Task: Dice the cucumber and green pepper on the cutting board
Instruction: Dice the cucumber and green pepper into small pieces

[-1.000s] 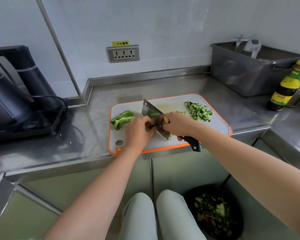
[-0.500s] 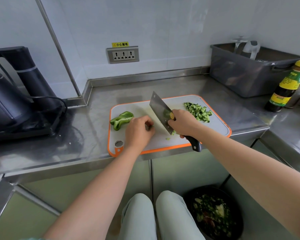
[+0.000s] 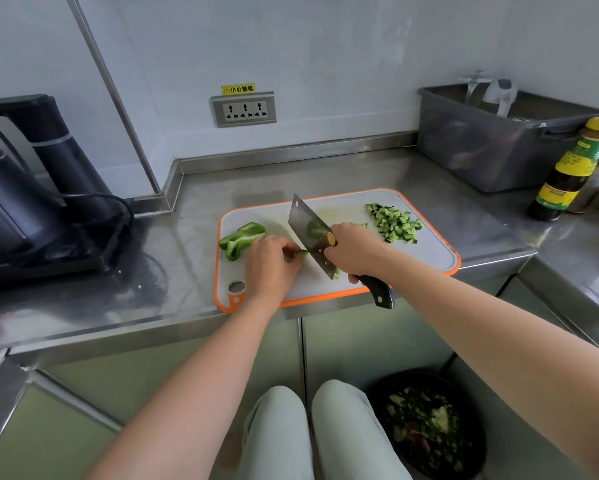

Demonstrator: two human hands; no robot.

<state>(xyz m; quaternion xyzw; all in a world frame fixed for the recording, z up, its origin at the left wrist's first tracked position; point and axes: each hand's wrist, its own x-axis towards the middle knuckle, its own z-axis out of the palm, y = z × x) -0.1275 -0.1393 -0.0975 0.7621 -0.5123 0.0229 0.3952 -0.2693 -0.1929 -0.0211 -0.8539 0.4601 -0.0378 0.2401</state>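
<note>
— On the stainless-steel counter (image 3: 187,271), what is on the white plastic cutting board with an orange rim (image 3: 429,251)?

— A heap of small diced cucumber cubes (image 3: 395,223) sits at its far right corner. A large curled piece of green pepper (image 3: 242,239) lies at the left edge, well apart from the cubes. Both hands are in between.

— What is the right hand (image 3: 355,251) doing?

— Its fingers are wrapped tight around the dark handle of a broad steel cleaver (image 3: 306,225), close to the blade. The blade's near end is down at the board, beside a few green bits.

— And the left hand (image 3: 270,265)?

— It is knuckles up with fingers curled, pinning a thin strip of green pepper (image 3: 299,251) just beside the blade's flat side. How much pepper lies beneath the palm I cannot tell.

— Anything else around?

— A black electric kettle on its base (image 3: 10,209) stands on the left, and a grey plastic tub (image 3: 492,150) at the back right. Near the tub is a dark sauce bottle with a yellow cap (image 3: 568,171). A black bin of green scraps (image 3: 426,424) is on the floor.
</note>
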